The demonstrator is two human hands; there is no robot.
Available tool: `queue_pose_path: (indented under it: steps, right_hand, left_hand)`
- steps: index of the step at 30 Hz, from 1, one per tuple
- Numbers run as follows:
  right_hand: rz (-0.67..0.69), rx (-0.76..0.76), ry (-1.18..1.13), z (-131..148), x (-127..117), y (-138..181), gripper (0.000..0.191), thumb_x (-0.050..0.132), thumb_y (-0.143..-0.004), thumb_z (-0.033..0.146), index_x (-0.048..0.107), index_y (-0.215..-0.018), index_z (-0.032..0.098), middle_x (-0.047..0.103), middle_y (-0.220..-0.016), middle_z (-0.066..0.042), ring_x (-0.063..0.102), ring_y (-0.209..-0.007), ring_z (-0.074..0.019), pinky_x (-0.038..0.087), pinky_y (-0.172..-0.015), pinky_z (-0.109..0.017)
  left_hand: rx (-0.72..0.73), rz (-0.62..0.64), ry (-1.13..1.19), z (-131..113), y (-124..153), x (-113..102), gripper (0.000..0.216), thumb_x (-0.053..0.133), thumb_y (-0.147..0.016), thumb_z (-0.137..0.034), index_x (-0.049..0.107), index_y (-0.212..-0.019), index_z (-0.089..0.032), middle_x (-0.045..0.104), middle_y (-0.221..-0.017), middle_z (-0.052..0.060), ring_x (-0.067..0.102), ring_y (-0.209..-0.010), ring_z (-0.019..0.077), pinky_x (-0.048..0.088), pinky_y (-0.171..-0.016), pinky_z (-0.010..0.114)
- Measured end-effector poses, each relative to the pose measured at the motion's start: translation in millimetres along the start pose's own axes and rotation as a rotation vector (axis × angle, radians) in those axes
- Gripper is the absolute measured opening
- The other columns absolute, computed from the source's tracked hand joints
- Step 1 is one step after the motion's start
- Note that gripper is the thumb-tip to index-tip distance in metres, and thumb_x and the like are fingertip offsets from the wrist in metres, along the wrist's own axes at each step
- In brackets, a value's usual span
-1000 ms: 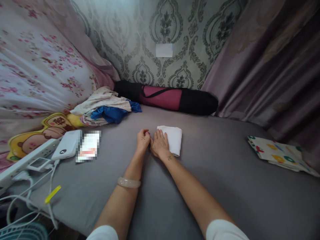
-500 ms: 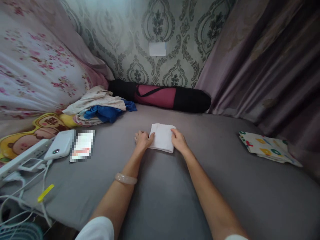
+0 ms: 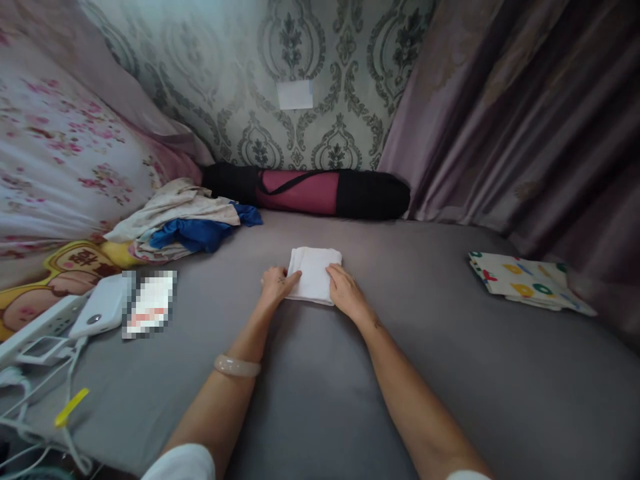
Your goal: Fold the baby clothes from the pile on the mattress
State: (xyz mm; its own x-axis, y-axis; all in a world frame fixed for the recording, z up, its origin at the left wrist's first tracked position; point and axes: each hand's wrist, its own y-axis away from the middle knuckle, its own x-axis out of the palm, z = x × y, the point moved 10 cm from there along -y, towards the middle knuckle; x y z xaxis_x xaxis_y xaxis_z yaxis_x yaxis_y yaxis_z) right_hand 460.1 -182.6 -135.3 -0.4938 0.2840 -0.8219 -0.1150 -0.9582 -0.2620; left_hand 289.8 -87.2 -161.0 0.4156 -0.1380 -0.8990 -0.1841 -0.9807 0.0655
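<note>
A small folded white cloth (image 3: 315, 272) lies flat on the grey bed sheet (image 3: 320, 373) in the middle of the view. My left hand (image 3: 277, 283) rests at the cloth's left edge, fingers curled with the index finger laid on it. My right hand (image 3: 344, 293) lies on the cloth's near right corner, fingers extended and pressing down. A pale bangle (image 3: 237, 366) circles my left wrist.
A black and maroon roll bag (image 3: 320, 191) lies against the patterned wall. A pile of cream and blue clothes (image 3: 185, 223) is at left, with a white power bank (image 3: 100, 313), power strip and cables nearer. A printed folded cloth (image 3: 525, 280) lies at right beside the curtain.
A second ago both hands were together at the cloth's left side. My right hand has crossed to its right edge and then settled on the near right corner.
</note>
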Motion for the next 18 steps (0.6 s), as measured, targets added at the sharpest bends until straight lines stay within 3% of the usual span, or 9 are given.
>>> queue_pose_path:
  steps: [4,10,13,18]
  right_hand:
    - [0.022,0.004,0.028,2.1,-1.2,2.4,0.048,0.035,-0.089,0.006,0.059,-0.13,0.009,0.053,-0.14,-0.016,0.046,-0.132,-0.02,0.033,-0.113,-0.035]
    - [0.022,-0.001,0.059,7.5,-4.6,5.3,0.053,0.034,-0.087,0.005,0.054,-0.136,0.007,0.048,-0.145,-0.017,0.04,-0.137,-0.021,0.03,-0.115,-0.038]
    - [0.031,-0.013,0.077,11.4,-5.3,6.5,0.058,0.033,-0.085,0.002,0.05,-0.14,0.008,0.042,-0.15,-0.015,0.033,-0.141,-0.0211,0.027,-0.117,-0.04]
    - [0.109,-0.024,0.101,9.0,4.2,8.0,0.056,0.033,-0.087,0.003,0.053,-0.138,0.01,0.044,-0.149,-0.014,0.034,-0.142,-0.0225,0.024,-0.118,-0.043]
  left_hand:
    - [0.055,-0.032,0.099,-5.8,1.6,0.5,0.044,0.052,-0.086,-0.046,0.059,-0.115,-0.013,0.07,-0.103,0.016,0.066,-0.095,0.0279,0.048,-0.079,0.034]
    - [0.014,-0.025,-0.043,-7.8,5.9,1.3,0.044,0.048,-0.087,-0.05,0.067,-0.099,-0.012,0.071,-0.101,0.022,0.066,-0.101,0.0346,0.047,-0.085,0.041]
    - [0.005,-0.007,-0.005,-9.0,7.0,0.6,0.044,0.048,-0.087,-0.051,0.069,-0.095,-0.013,0.071,-0.099,0.022,0.067,-0.098,0.0346,0.048,-0.081,0.04]
    - [-0.008,0.028,0.089,-8.2,6.0,-0.2,0.039,0.052,-0.085,-0.049,0.069,-0.084,-0.014,0.072,-0.089,0.018,0.067,-0.093,0.0329,0.049,-0.077,0.038]
